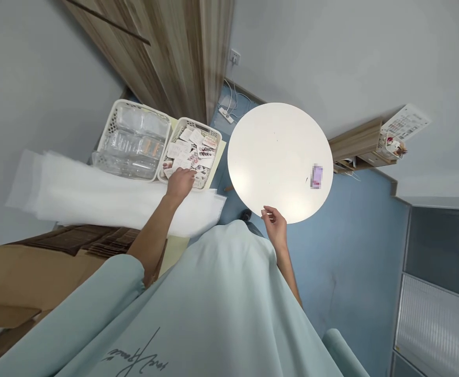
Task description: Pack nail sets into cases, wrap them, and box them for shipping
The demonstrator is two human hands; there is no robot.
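Note:
My left hand reaches over the near edge of a white plastic basket heaped with small printed cards or packets. Its fingers are stretched out over the heap, touching it or just above; no item shows clearly in them. Close to the front rim of a round white table is my right hand, its fingers loosely bent and apart, with nothing seen between them. A blurred purple and pink item lies on the table's right side.
Left of the card basket stands another white basket holding clear plastic packs. White foam sheets lie nearer me, beside an open cardboard box. A power strip sits on the floor behind; a wooden shelf unit stands at right.

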